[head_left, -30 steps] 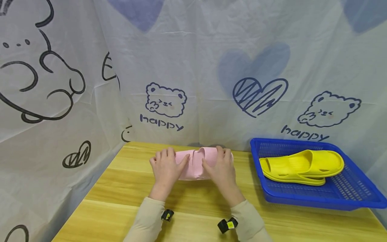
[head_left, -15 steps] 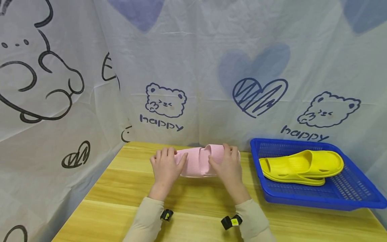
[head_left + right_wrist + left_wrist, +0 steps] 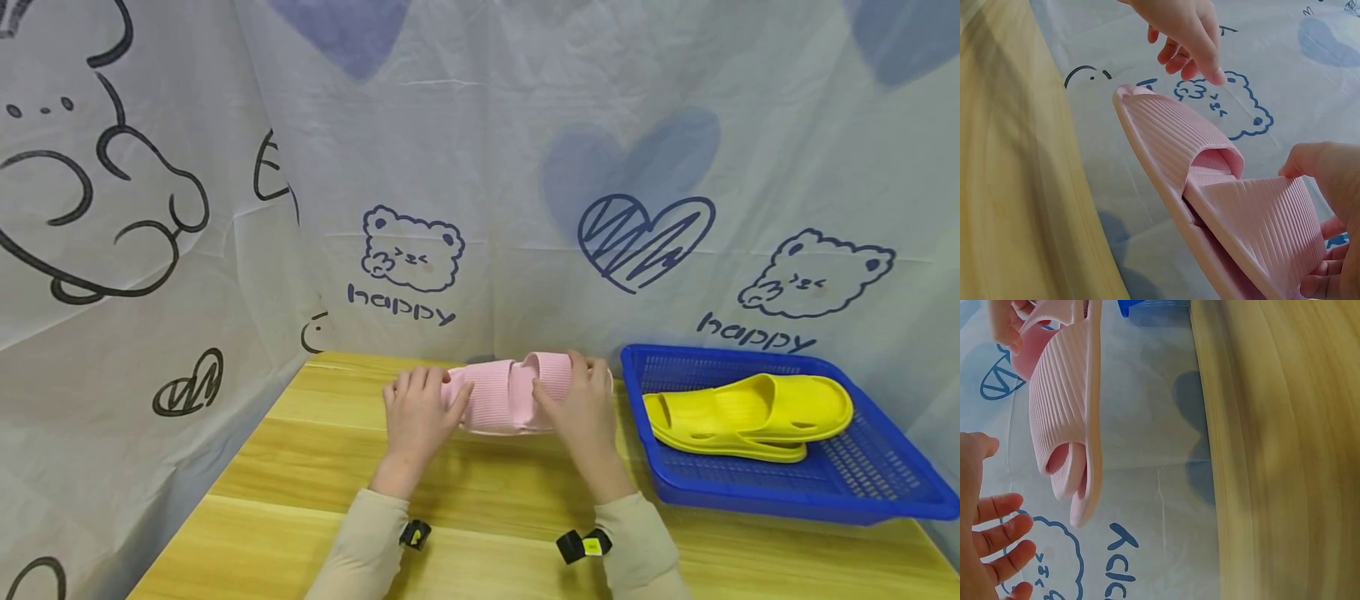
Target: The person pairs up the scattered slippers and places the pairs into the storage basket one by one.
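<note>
A pair of pink ribbed slippers (image 3: 489, 396), fitted into each other, is held up above the wooden table near its back edge. My right hand (image 3: 588, 425) grips the right end of the pair, thumb on the strap in the right wrist view, fingers behind (image 3: 1329, 269). Off the other end of the slippers (image 3: 1063, 394), my left hand (image 3: 985, 519) has its fingers spread and a gap between it and them. The right wrist view also has that left hand (image 3: 1188, 34) apart from the slippers, fingers loosely bent.
To the right, a blue plastic basket (image 3: 757, 500) stands on the wooden table (image 3: 480, 500), with yellow slippers (image 3: 750, 408) inside. A white printed cloth (image 3: 510, 167) hangs behind the table and along its left side.
The pink slippers have moved right and slightly up with my right hand. My left hand has come away from them, after lying at their left end; the basket stays put.
</note>
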The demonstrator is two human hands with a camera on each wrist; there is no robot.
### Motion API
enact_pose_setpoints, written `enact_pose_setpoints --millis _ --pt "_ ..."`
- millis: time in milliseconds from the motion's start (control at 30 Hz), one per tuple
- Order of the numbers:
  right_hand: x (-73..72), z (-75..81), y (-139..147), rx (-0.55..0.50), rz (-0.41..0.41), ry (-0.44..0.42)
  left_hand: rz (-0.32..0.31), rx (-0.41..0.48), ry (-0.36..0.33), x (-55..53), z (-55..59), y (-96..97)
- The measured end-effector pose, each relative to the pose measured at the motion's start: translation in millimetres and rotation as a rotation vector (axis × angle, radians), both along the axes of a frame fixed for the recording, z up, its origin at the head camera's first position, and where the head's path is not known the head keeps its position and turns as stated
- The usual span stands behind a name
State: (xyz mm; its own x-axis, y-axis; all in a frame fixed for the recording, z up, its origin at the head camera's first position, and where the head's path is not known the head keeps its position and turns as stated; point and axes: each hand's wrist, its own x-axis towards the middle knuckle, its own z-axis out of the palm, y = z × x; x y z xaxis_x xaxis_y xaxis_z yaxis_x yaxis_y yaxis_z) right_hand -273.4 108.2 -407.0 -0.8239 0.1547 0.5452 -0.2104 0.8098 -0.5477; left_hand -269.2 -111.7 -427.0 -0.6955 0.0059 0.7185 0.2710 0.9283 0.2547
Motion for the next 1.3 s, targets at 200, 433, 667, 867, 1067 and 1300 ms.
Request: enact_pose_setpoints --millis 200,433,667,867,1067,1300 --pt "2.3 5.1 5.1 -0.017 -0.008 -0.009 -0.061 -0.046 0.042 -0.6 -1.2 1.3" --pt "4.6 10.8 11.8 -0.025 -0.033 0.006 -0.132 -0.094 0.118 -1.9 -4.1 2.2" --pt "5.1 14.8 21.5 -0.034 -0.052 -0.002 -0.172 -0.117 0.188 -2.8 -5.3 3.6" --pt "4.7 17.8 30.7 -0.051 -0.066 0.044 -0.190 -0.138 0.198 -3.7 -6.4 4.9" --pt "3.8 19.8 40.5 -0.059 -0.091 0.069 -0.213 -0.172 0.196 -3.9 -7.4 7.7" --pt "5.2 24.5 51.8 -0.069 -0.117 0.012 -0.252 -0.197 0.190 -2.1 -9.6 11.7"
